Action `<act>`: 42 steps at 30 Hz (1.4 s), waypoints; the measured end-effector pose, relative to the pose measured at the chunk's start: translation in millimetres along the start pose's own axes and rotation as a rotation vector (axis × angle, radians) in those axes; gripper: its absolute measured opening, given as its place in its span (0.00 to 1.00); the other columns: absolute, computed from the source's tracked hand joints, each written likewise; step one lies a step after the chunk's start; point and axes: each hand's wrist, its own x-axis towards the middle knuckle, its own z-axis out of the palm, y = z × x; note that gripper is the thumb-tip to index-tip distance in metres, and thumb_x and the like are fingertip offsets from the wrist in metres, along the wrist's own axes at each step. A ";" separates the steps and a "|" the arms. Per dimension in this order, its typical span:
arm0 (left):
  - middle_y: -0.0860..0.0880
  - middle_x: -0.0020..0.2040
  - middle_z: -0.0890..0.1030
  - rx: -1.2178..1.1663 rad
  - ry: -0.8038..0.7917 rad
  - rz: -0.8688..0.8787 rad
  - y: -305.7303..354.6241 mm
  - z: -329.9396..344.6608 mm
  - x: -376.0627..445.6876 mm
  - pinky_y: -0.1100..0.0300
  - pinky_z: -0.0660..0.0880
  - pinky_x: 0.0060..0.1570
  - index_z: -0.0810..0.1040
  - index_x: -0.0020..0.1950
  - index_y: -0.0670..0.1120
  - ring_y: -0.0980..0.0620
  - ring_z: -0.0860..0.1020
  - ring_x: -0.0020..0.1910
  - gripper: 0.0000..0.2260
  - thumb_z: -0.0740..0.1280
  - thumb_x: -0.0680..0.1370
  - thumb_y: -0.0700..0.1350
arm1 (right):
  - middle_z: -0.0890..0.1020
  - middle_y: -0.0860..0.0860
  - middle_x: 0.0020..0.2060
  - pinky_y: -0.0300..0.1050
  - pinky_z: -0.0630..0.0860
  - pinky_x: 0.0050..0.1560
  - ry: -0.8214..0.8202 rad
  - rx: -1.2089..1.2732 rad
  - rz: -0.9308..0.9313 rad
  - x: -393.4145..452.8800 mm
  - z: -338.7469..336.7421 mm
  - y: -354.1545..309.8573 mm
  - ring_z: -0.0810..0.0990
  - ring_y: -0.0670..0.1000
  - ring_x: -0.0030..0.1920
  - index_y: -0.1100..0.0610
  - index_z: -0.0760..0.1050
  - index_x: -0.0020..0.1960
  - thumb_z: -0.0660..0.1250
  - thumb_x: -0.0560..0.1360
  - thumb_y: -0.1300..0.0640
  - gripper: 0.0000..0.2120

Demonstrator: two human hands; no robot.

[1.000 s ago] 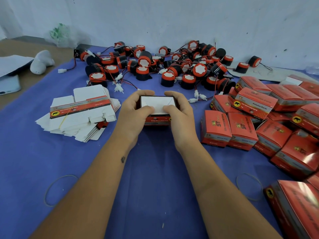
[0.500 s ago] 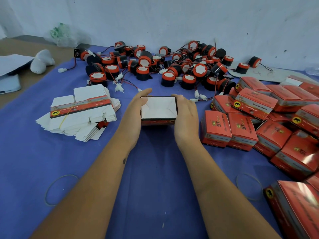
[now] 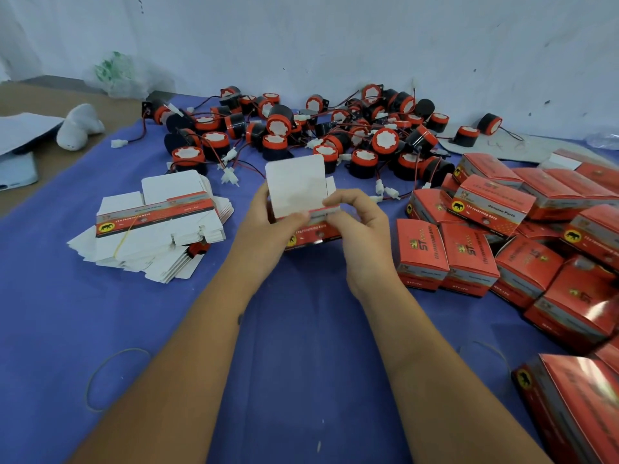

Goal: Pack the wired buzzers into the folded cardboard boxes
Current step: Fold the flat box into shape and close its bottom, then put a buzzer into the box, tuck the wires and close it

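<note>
I hold a red cardboard box [image 3: 310, 231] over the middle of the blue cloth, its white lid flap [image 3: 296, 187] standing upright. My left hand [image 3: 271, 222] grips the box's left side with the thumb on the flap's base. My right hand [image 3: 360, 226] pinches the box's right top edge. A heap of black-and-red wired buzzers [image 3: 335, 135] lies behind the box near the wall. Whether a buzzer is inside the box is hidden.
A stack of flat unfolded boxes [image 3: 157, 222] lies to the left. Several closed red boxes [image 3: 502, 236] crowd the right side. Rubber bands [image 3: 114, 376] lie on the blue cloth [image 3: 50, 313]. A white object [image 3: 78, 127] and a plastic bag [image 3: 115, 75] sit far left.
The box's white flap, lying flat over the top before, now stands upright. Both hands shifted from the box's sides to its front top edge.
</note>
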 end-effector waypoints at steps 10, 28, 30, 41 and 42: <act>0.55 0.65 0.74 0.083 0.551 -0.051 -5.1 11.4 19.7 0.58 0.73 0.61 0.66 0.71 0.50 0.55 0.74 0.63 0.32 0.77 0.71 0.46 | 0.74 0.51 0.60 0.41 0.68 0.33 0.259 -0.331 0.034 90.7 33.6 22.0 0.72 0.46 0.36 0.50 0.69 0.68 0.58 0.78 0.64 0.20; 0.50 0.56 0.76 0.065 0.558 0.016 -17.5 11.4 41.3 0.60 0.76 0.53 0.68 0.60 0.49 0.51 0.77 0.56 0.23 0.74 0.70 0.37 | 0.69 0.50 0.58 0.35 0.68 0.47 0.222 -0.705 -0.182 157.2 28.2 61.4 0.71 0.49 0.53 0.54 0.69 0.65 0.75 0.67 0.58 0.28; 0.55 0.51 0.75 0.086 0.552 0.053 -17.3 12.3 40.8 0.69 0.74 0.46 0.67 0.57 0.51 0.58 0.77 0.50 0.22 0.74 0.70 0.37 | 0.71 0.51 0.59 0.30 0.68 0.47 0.328 -0.603 -0.264 133.8 29.2 51.3 0.72 0.45 0.52 0.54 0.70 0.66 0.74 0.68 0.58 0.28; 0.57 0.49 0.78 0.207 0.212 0.016 -10.5 10.7 15.3 0.70 0.71 0.38 0.68 0.50 0.58 0.62 0.77 0.45 0.20 0.78 0.68 0.54 | 0.67 0.59 0.58 0.30 0.65 0.60 0.574 -0.452 -0.596 31.7 18.6 11.6 0.67 0.48 0.59 0.68 0.68 0.64 0.73 0.72 0.59 0.26; 0.57 0.49 0.79 0.208 0.163 0.010 -9.9 10.1 10.7 0.69 0.72 0.39 0.69 0.48 0.59 0.63 0.77 0.45 0.20 0.78 0.67 0.55 | 0.66 0.58 0.58 0.27 0.63 0.60 0.578 -0.491 -0.625 25.4 17.0 11.3 0.65 0.42 0.59 0.68 0.68 0.64 0.74 0.71 0.60 0.26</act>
